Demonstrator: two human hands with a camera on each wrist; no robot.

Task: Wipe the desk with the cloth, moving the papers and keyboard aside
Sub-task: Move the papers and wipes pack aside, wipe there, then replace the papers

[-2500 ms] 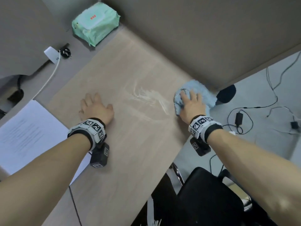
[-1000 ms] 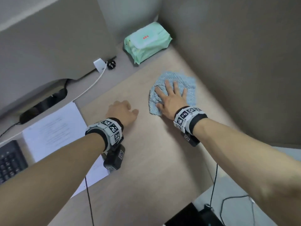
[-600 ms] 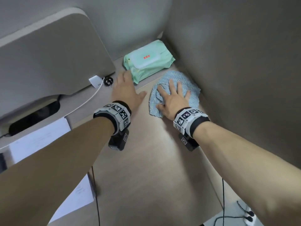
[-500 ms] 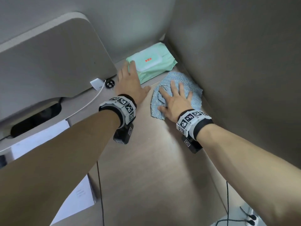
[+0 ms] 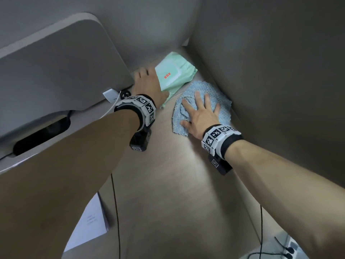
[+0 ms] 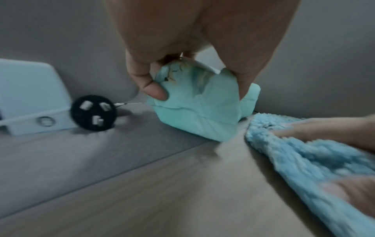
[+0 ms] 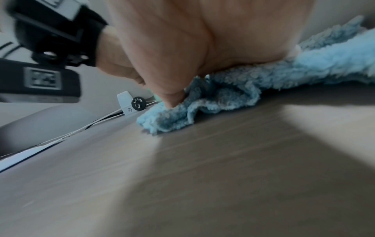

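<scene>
Grey partition walls close in the far corner of the wood-grain desk (image 5: pixel 168 193), and both of the person's arms reach into it.

Their right hand (image 5: pixel 200 116) lies flat, palm down, fingers straight and fanned apart, pressing the fluffy blue cloth (image 5: pixel 223 104) onto the desktop. From the right wrist view the heel of the palm and the thumb bear on the cloth (image 7: pixel 223 94), which bunches in folds under them. It sits close to the right-hand partition, just beside the green pack.

Their left hand (image 5: pixel 148 84) grips the near end of the pale green wet-wipe pack (image 5: pixel 174 74). In the left wrist view the thumb (image 6: pixel 152 89) and the fingers on the other side curl round the soft wrapper (image 6: pixel 198 109) and dent it. That end looks raised, tilting the pack, while its lower edge touches the grey strip at the back of the desk.

Left of that hand a round black plug (image 6: pixel 93 113) with three metal prongs lies against a white adapter (image 6: pixel 30 96), a thin white cable trailing off. Above them leans a large grey panel (image 5: pixel 56 68). Nearer the person, a sheet of printed papers (image 5: pixel 91 223) lies at the left, partly hidden by the left forearm. A keyboard cannot be made out in any view.
</scene>
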